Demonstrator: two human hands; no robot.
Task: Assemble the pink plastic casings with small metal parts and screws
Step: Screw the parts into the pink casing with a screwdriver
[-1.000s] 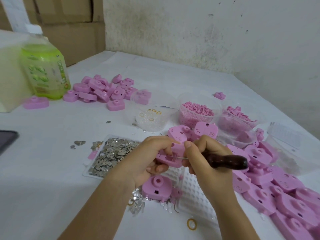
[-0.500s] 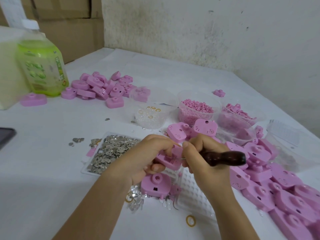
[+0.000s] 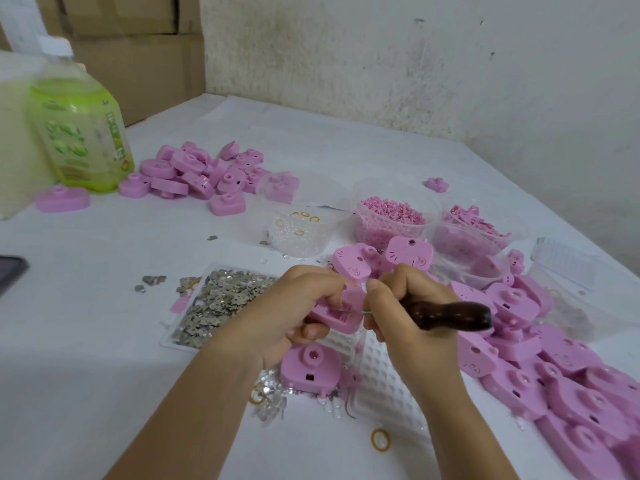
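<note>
My left hand (image 3: pixel 294 306) grips a pink casing (image 3: pixel 341 315) above the table, its open inner side turned up. My right hand (image 3: pixel 408 306) holds a tool with a dark wooden handle (image 3: pixel 453 315); its thin metal tip touches the casing's right edge. Another pink casing (image 3: pixel 310 370) lies on the table just below my hands. A flat clear tray of small metal parts (image 3: pixel 221 299) sits to the left of my left hand.
Pink casings are heaped at the right (image 3: pixel 571 386) and at the back left (image 3: pixel 197 174). Clear tubs hold clear beads (image 3: pixel 298 233), pink pellets (image 3: pixel 391 216) and pink bits (image 3: pixel 474 233). A green bottle (image 3: pixel 79 133) stands far left. A white dimpled tray (image 3: pixel 384 375) lies under my right wrist.
Both hands keep the same hold on the casing and the tool; the tip stays at the casing. Only the camera view has shifted slightly.
</note>
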